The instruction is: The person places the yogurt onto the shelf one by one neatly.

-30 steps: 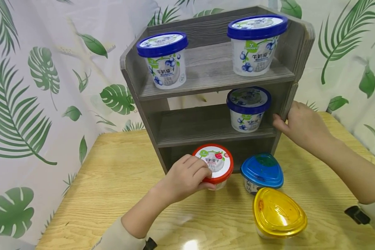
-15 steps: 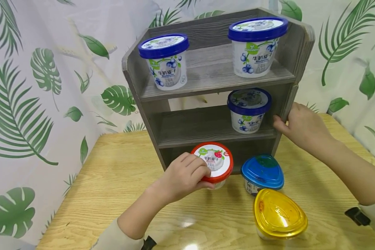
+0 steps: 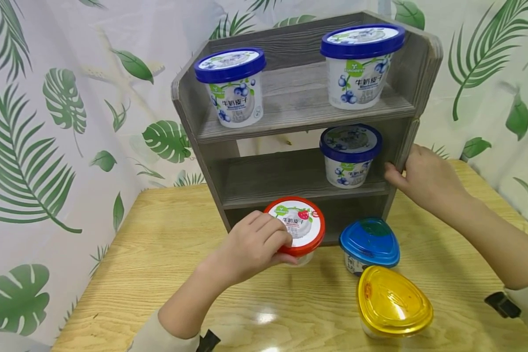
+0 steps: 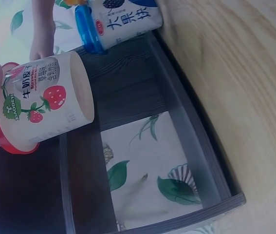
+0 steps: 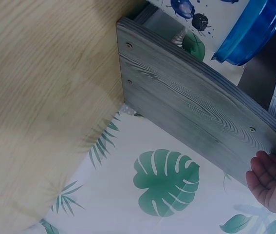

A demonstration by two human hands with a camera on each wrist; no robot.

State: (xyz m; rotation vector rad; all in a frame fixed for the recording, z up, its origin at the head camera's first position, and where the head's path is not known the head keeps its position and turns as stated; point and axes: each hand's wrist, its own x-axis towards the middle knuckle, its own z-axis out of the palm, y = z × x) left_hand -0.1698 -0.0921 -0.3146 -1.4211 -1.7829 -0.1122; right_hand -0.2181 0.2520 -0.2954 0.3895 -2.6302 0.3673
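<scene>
My left hand (image 3: 251,247) grips a white paper cup with a red lid (image 3: 305,225), its fingers over the lid's rim and the thumb low at the near side. Strawberries are printed on this cup (image 4: 45,105), whose bottom shows in the left wrist view. It hangs before the lowest level of a grey wooden shelf (image 3: 299,98). On the shelf's right side panel, my right hand (image 3: 431,173) holds on, thumb at the front edge. In the right wrist view, the fingers (image 5: 264,178) of that hand bend against the panel's outer face.
Two blueberry cups with blue lids, left (image 3: 233,88) and right (image 3: 356,68), stand on the top level. A third blueberry cup (image 3: 349,156) is on the middle level. A blue-lidded tub (image 3: 369,242) and a yellow-lidded tub (image 3: 393,300) sit on the wooden table (image 3: 158,274).
My left hand has shifted the red-lidded cup slightly left and up in the head view. The right hand stays at the shelf's side panel.
</scene>
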